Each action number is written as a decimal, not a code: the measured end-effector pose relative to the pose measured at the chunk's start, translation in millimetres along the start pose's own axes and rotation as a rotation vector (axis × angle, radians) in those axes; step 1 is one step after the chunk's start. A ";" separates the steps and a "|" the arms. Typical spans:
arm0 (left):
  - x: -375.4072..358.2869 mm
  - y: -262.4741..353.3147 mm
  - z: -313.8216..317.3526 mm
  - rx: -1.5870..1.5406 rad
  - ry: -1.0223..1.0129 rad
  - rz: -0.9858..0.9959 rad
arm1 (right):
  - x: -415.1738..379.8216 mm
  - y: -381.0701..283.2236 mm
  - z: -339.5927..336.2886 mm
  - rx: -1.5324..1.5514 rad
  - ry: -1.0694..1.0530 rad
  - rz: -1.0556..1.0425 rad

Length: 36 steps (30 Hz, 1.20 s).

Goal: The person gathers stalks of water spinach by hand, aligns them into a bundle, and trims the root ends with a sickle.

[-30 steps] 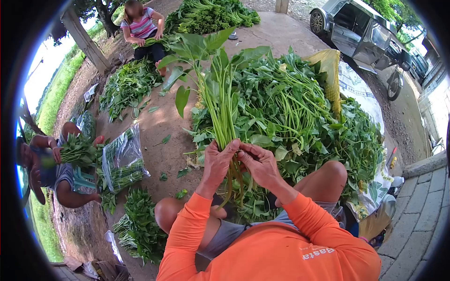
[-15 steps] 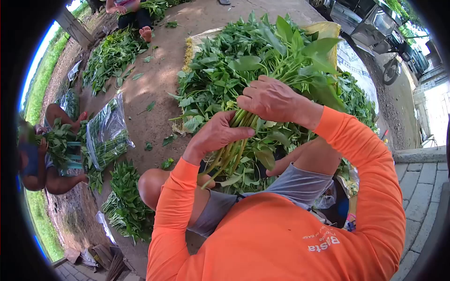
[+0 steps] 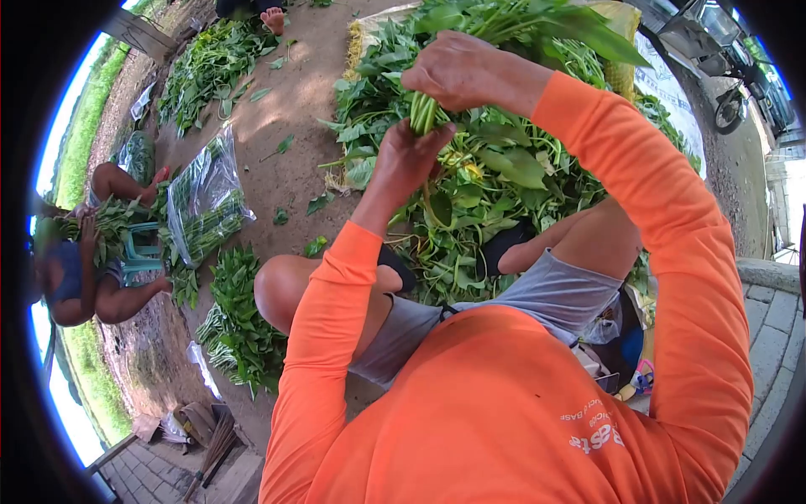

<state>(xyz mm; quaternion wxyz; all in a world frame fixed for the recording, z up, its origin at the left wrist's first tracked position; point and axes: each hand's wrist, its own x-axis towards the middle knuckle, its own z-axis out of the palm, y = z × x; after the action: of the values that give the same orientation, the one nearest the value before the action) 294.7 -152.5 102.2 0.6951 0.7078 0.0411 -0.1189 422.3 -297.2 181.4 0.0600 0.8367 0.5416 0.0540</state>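
My right hand [image 3: 470,71] is closed around a bunch of leafy greens, long-stemmed like water spinach, its broad leaves fanning out to the upper right. Just below it, my left hand [image 3: 411,160] grips the lower part of the same bunch. A short length of pale green stems [image 3: 426,113] shows between the two hands. What lies inside each fist is hidden. Under and beyond both hands spreads a large pile of loose greens [image 3: 504,168], lying on yellow-edged sacking [image 3: 623,80] and reaching my feet.
To the left lie a clear plastic bag of greens [image 3: 208,206], a stack of bundled greens [image 3: 239,323] and another leafy heap [image 3: 214,71]. A person [image 3: 71,269] sits by a teal stool [image 3: 141,252] at far left. A motorcycle [image 3: 730,109] stands at upper right.
Both hands have moved up and away from my body with the bunch. The long stem ends that hung below my left hand no longer show there. The camera view has shifted slightly.
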 end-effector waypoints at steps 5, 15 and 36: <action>11.9 -38.8 -20.2 -0.148 0.213 -0.189 | -30.1 -37.7 -10.3 0.001 0.565 0.216; 14.7 -46.9 -34.4 -0.421 0.326 -0.248 | -120.3 -215.9 105.7 0.913 0.470 0.728; 19.3 -33.8 -74.8 -0.491 0.335 -0.182 | -158.4 -201.0 115.8 1.440 -0.391 0.601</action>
<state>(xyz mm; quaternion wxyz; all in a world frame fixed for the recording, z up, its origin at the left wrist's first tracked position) 314.2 -79.2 65.4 0.8155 0.5217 0.2458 -0.0489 194.9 -365.0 31.2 -0.4176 0.7744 0.1747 -0.4421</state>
